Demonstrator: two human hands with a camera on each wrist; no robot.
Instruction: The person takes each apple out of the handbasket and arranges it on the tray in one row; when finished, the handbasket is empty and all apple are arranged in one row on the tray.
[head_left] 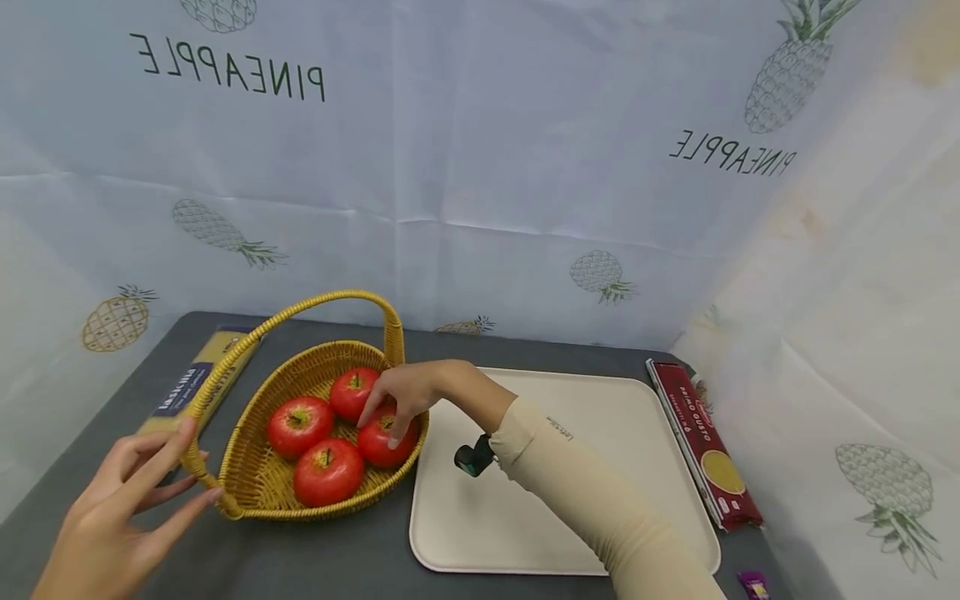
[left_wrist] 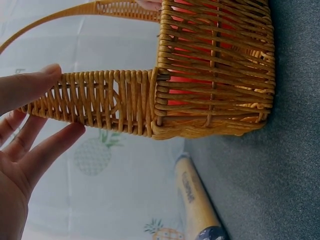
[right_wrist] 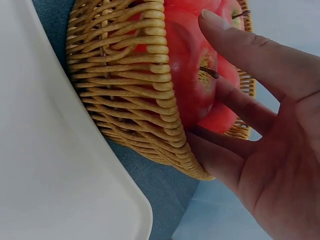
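A yellow woven basket [head_left: 251, 450] with several red apples stands on the dark table at left. My left hand [head_left: 120, 512] pinches the lower left end of its arched handle [head_left: 296, 311]; in the left wrist view the thumb lies on one side of the handle [left_wrist: 105, 100] and fingers on the other. Inside the basket's right side, my right hand [head_left: 420, 387] grips the rightmost apple [head_left: 381, 446]. The right wrist view shows the thumb over that apple [right_wrist: 192, 75] near its stem, with other fingers reaching down between it and the rim. Their tips are hidden.
A cream tray [head_left: 540, 533] lies right of the basket, under my right forearm. A yellow-and-blue packet [head_left: 187, 387] lies behind the basket at left. Along the tray's right side is a red packet [head_left: 705, 442], with a small purple wrapper [head_left: 754, 585] nearer. A pineapple-print cloth hangs behind.
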